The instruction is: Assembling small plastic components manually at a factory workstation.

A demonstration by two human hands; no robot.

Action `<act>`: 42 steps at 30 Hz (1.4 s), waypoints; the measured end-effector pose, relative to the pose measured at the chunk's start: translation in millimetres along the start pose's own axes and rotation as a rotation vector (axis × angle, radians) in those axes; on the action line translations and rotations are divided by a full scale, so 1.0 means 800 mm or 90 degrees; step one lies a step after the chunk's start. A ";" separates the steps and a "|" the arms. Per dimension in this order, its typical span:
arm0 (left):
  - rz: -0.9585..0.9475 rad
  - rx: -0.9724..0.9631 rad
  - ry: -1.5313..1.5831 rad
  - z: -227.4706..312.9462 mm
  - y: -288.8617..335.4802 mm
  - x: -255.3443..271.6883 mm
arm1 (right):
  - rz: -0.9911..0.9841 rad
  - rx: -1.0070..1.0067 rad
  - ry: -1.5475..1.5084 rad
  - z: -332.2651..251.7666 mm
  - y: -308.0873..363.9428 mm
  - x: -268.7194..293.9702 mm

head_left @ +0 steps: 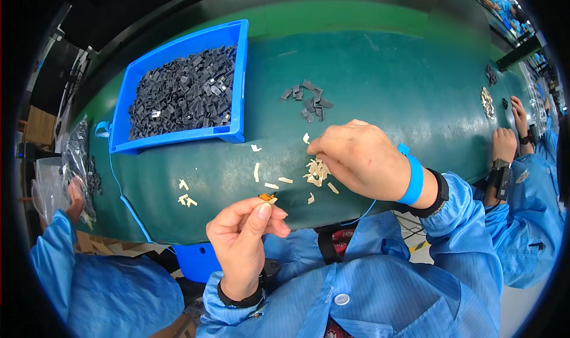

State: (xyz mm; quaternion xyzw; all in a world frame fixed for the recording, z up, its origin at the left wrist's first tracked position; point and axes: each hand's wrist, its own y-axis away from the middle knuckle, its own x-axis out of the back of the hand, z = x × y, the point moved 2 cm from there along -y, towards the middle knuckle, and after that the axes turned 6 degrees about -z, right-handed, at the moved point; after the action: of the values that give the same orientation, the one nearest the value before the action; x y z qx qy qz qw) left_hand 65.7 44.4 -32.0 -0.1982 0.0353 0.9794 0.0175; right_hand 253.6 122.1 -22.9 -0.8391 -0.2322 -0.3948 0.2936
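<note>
Near the table's front edge, my left hand point(246, 231) pinches a small amber-and-black part point(267, 198) between thumb and fingers, a pale edge showing on it. My right hand point(368, 160) reaches down over a small pile of cream-coloured strips point(317, 170), thumb and fingertips drawn together at its upper edge. Whatever those fingertips grip is hidden. Between my hands, several loose cream strips point(271, 186) lie scattered. Beyond my right hand sits a loose group of small dark grey plastic pieces point(310, 100).
A blue bin point(238, 82) full of dark grey pieces stands at the far left. More cream strips point(187, 200) lie left of my left hand. A blue strap point(412, 174) and cord circle my right wrist. Co-workers' hands point(504, 143) are at right, another hand point(76, 192) by plastic bags at left.
</note>
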 end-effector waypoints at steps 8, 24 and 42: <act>0.024 0.012 0.038 -0.010 -0.005 -0.013 | 0.016 -0.052 -0.368 -0.022 0.000 0.004; 0.069 -0.065 -0.022 -0.008 -0.004 -0.030 | 0.064 -0.123 -0.555 -0.042 -0.003 -0.022; 0.074 -0.198 -0.104 -0.010 -0.005 -0.013 | 0.081 -0.089 -0.502 -0.052 -0.004 -0.037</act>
State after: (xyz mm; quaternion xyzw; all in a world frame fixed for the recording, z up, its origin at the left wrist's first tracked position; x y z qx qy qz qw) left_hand 78.6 47.6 -35.2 -0.1162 -0.1064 0.9852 -0.0675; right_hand 212.4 92.0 -23.9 -0.9567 -0.2474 -0.0388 0.1482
